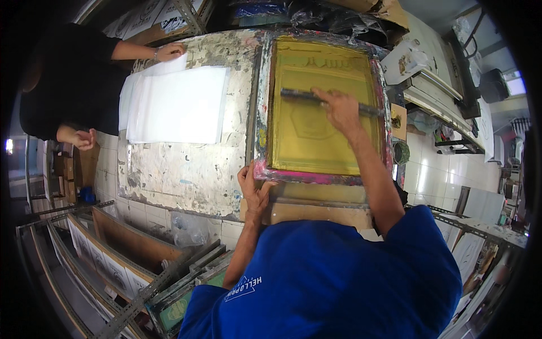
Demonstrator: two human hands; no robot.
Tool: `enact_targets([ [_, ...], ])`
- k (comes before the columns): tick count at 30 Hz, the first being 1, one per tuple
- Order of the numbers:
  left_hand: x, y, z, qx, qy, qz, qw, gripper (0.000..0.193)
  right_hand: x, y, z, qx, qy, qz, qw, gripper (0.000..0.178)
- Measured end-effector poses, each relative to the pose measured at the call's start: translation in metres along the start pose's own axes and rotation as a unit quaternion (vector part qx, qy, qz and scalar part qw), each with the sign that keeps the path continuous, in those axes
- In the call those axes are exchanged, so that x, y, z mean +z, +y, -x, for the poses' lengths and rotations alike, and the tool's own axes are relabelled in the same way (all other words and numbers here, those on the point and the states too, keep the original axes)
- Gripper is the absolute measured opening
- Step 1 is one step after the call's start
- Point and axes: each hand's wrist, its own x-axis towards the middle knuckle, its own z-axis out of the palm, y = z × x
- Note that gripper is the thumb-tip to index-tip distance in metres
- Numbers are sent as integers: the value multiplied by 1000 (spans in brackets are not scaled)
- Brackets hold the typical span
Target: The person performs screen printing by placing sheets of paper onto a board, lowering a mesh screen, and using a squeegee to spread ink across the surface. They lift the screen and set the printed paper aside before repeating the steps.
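Note:
A screen-printing frame (316, 178) with yellow mesh (316, 150) lies on the worktable before me. My right hand (341, 110) is closed around a long dark squeegee (299, 95), which spans the upper half of the mesh, nearly crosswise. Below the squeegee a faint angular outline shows in the mesh. At the frame's near left corner, my left hand (255, 192) grips the paint-stained edge, its fingers on the side and its thumb near the front. Whatever lies beneath the frame is hidden.
Left of the frame, a stack of white sheets (178, 107) rests on the stained worktable (186, 175). A co-worker in black has one hand (170, 52) at its far edge. Metal racks (135, 294) stand near left; a white machine (432, 93) is at right.

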Motion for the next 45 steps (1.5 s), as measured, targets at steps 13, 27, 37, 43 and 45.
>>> enact_targets([
  [13,-14,104,-51,122,123,47,984,82,-148,-112,84,-58,71,-7,996,53],
  [27,26,35,-89,-70,15,-131,989,75,-269,-92,-83,-119,125,-81,982,47],
  [37,45,22,-63,9,-11,-252,968,81,-276,-84,-91,-89,114,-67,987,47],
  [43,34,63,-90,4,101,42,994,92,-244,-81,-56,-145,180,20,973,54],
  [45,18,109,-107,31,60,306,950,100,-228,-86,-27,-129,159,19,978,55],
])
